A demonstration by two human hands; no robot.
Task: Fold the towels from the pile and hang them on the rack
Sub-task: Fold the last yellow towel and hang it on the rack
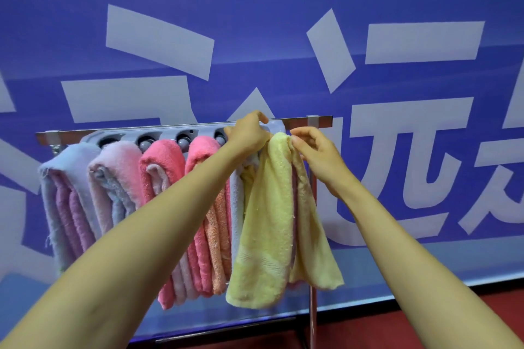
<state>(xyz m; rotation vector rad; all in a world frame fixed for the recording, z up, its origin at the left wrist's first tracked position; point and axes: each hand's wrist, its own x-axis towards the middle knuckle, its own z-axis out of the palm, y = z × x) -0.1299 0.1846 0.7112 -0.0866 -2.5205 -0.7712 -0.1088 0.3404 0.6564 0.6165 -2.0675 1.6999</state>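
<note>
Both hands pinch the soft, limp yellow towel (pixel 272 207) at its top fold, centre frame: left hand (pixel 249 133) clenched, right hand (pixel 314 147) fingertips gripping.

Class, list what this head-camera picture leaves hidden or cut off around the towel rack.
- Rack slot taking the yellow towel: hidden by the left hand.
- Grey towel: mostly covered by the left forearm and yellow towel.
- Rack's base: cut off by the bottom edge.
- Towel pile: outside the view.
- Right hand: whether its fingertips pinch the towel is unclear.
</note>
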